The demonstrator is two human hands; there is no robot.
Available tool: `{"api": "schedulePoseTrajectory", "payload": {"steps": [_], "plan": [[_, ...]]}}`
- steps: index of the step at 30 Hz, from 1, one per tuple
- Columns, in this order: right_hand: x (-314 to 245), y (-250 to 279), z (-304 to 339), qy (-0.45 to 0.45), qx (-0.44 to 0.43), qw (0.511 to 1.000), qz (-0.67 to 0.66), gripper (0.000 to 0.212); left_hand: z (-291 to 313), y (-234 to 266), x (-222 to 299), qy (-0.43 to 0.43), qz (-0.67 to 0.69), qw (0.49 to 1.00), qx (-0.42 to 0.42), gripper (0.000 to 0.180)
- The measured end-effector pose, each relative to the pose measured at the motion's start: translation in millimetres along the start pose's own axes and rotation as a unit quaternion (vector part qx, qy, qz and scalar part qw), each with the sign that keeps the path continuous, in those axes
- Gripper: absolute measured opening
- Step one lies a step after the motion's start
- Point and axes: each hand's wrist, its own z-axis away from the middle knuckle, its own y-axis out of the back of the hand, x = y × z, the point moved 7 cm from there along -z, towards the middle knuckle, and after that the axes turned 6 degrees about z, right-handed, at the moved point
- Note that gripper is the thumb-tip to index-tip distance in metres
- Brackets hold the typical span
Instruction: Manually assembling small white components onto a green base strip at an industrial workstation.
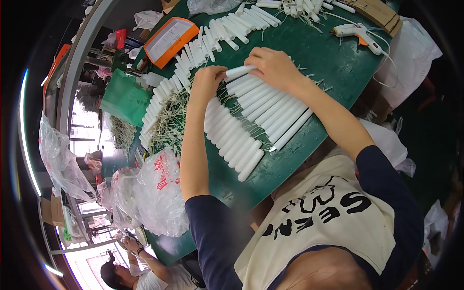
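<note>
A white tube (239, 73) lies level between my two hands above the green table. My right hand (271, 66) grips its right part, fingers wrapped over it. The fingers of my left hand (207, 81) are pinched at its left end, where what they hold is partly hidden. Just below, a row of white tubes (270, 108) with thin wires at their ends lies side by side. Nearer to me and to the left is a second row of shorter white tubes (229, 135). Left of my left forearm lies a tangle of pale wires (169, 118).
More white tubes (224, 30) curve along the table's (333, 63) far side. An orange box (170, 41) stands behind them. A white glue gun (357, 36) with a cord lies at the far right. Clear plastic bags (162, 193) sit left. Another person (150, 270) works at lower left.
</note>
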Motion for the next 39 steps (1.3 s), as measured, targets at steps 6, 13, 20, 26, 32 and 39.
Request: {"api": "schedulePoseTrajectory", "payload": {"steps": [6, 13, 20, 26, 32, 39], "plan": [[-1.3, -18.7, 3.3, 0.017, -0.073, 0.997, 0.018, 0.014, -1.6, 4.1, -31.1, 0.066, 0.050, 0.995, -0.048, 0.032], [2.7, -20.1, 1.1, -0.003, -0.080, 0.997, 0.007, 0.019, -3.8, 0.9, -32.7, -0.022, -0.023, 0.998, -0.055, 0.023], [0.9, -20.3, 4.3, -0.012, -0.095, 0.995, -0.010, 0.020, 3.6, 4.3, -32.8, 0.031, -0.002, 0.998, -0.056, 0.014], [0.8, -22.3, 4.1, -0.011, -0.116, 0.993, -0.026, 0.022, 13.8, 14.7, -28.3, 0.092, 0.095, 0.991, -0.018, 0.014], [0.4, -31.4, -4.5, -0.026, -0.114, 0.993, -0.032, 0.021, 27.3, 18.1, -29.3, 0.065, 0.105, 0.992, 0.031, 0.017], [-7.5, -42.9, -29.3, -0.057, -0.190, 0.979, -0.049, 0.021, 39.3, 18.0, -34.2, 0.043, 0.078, 0.993, 0.071, 0.018]]}}
